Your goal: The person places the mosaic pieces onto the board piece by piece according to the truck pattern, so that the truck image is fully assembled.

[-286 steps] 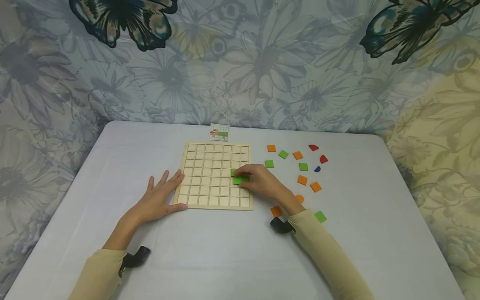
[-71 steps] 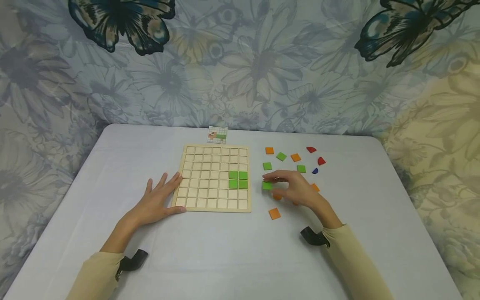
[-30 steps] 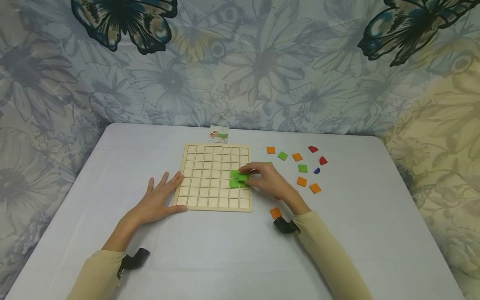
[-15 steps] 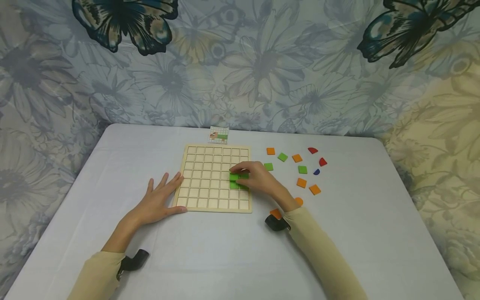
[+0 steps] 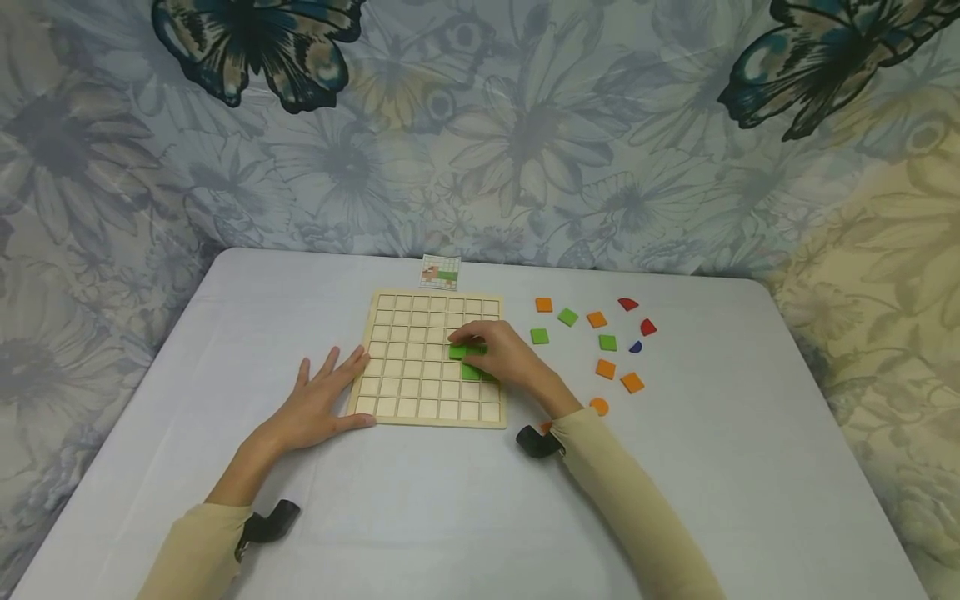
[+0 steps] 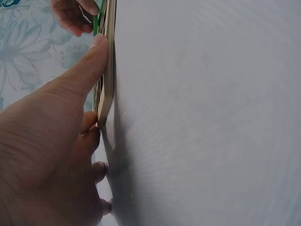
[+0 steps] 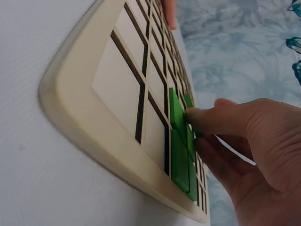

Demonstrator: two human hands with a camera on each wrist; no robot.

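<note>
A wooden grid board point(image 5: 397, 421) lies on the white table, with several square green tiles point(image 5: 471, 373) set in its right side. My right hand point(image 5: 498, 354) pinches another green tile point(image 5: 456, 352) between thumb and fingers, just left of the set tiles and close over the cells. In the right wrist view, the set tiles point(image 7: 179, 162) stand in two rows, and the held tile shows partly behind the thumb. My left hand point(image 5: 311, 406) rests with spread fingers at the board's left edge, its thumb point(image 6: 91, 59) touching the near left corner.
A small picture card point(image 5: 440, 272) lies behind the board. Right of it are scattered loose orange tiles point(image 5: 605, 368), green tiles point(image 5: 607, 342), red wedges point(image 5: 627, 304), a blue half-round piece point(image 5: 636, 347) and an orange disc point(image 5: 599, 406). My right sleeve point(image 5: 630, 492) passes beside them.
Over the last seconds the upper green row was filled. My right hand took another green tile right of the board, brought it over the set tiles and slid it left. The left hand stays put.
</note>
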